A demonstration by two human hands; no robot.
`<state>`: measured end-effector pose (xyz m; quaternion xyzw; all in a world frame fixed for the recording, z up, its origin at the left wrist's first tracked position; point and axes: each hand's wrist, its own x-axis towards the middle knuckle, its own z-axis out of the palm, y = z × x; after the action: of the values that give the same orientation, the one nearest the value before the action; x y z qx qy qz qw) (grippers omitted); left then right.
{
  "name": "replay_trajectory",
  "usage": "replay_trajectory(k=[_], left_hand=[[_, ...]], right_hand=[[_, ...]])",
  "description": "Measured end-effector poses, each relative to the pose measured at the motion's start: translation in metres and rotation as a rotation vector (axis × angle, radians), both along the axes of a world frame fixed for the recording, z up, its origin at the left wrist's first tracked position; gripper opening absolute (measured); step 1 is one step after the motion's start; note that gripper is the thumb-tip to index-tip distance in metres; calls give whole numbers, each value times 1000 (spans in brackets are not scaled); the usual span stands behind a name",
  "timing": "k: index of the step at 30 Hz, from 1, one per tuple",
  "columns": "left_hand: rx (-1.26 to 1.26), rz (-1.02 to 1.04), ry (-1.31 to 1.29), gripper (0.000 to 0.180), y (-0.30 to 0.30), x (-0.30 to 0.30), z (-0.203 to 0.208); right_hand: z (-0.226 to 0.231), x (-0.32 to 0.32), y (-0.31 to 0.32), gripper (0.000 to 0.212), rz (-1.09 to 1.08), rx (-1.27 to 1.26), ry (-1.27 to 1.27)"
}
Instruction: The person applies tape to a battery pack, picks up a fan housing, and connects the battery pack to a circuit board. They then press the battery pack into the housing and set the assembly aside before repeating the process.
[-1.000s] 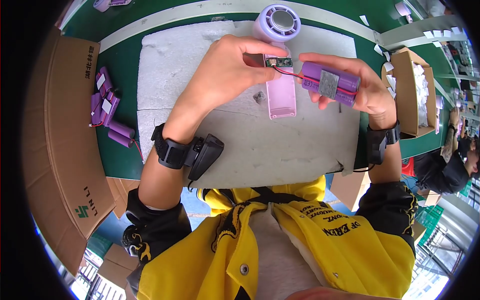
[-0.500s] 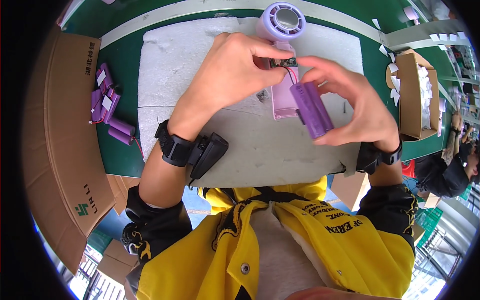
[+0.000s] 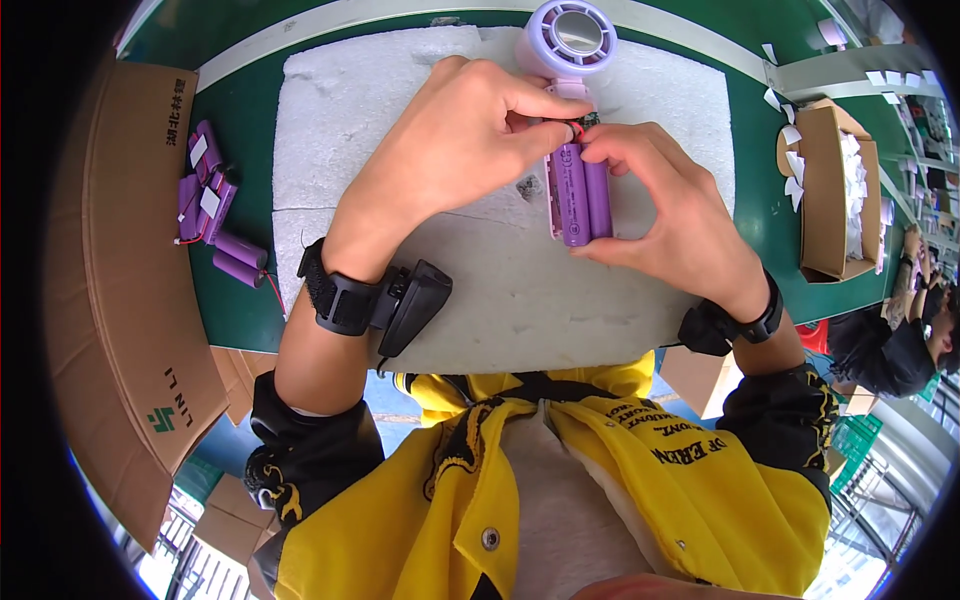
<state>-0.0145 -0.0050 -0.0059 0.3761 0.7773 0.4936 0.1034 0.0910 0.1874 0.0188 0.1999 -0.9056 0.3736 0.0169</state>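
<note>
A lilac handheld fan [image 3: 567,38] lies with its round head at the far side and its opened handle [image 3: 553,205] toward me. My left hand [image 3: 465,145] is closed at the top of the handle, thumb and index finger by a small circuit board [image 3: 590,121] and a red wire. A purple pack of two cylindrical batteries [image 3: 582,195] lies lengthwise over the handle's cavity. My right hand [image 3: 680,205] grips that pack, thumb at its near end and index finger at its far end. How deep the pack sits in the handle is hidden.
White foam sheet [image 3: 400,80] covers the green table [image 3: 235,310]. More purple battery packs [image 3: 208,190] lie at the left beside a large cardboard box [image 3: 130,300]. At right stands an open carton [image 3: 825,200] with white pieces. Another person [image 3: 890,340] sits farther right.
My right hand has moved left with the battery pack, turning it from tilted beside the handle to lined up over it. My left hand stays at the handle's top.
</note>
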Motion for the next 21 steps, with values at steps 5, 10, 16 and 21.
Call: replay_trajectory(k=[5, 10, 16, 21], left_hand=[[-4, -44, 41, 25, -3, 0, 4], [-8, -76, 88, 24, -2, -1, 5], [-11, -98, 156, 24, -3, -3, 5], [10, -89, 107, 24, -2, 1, 5]], right_hand=[[4, 6, -4, 66, -10, 77, 65], [5, 10, -9, 59, -59, 110, 67], [5, 11, -8, 55, -67, 137, 84], [3, 13, -8, 52, -84, 151, 101]])
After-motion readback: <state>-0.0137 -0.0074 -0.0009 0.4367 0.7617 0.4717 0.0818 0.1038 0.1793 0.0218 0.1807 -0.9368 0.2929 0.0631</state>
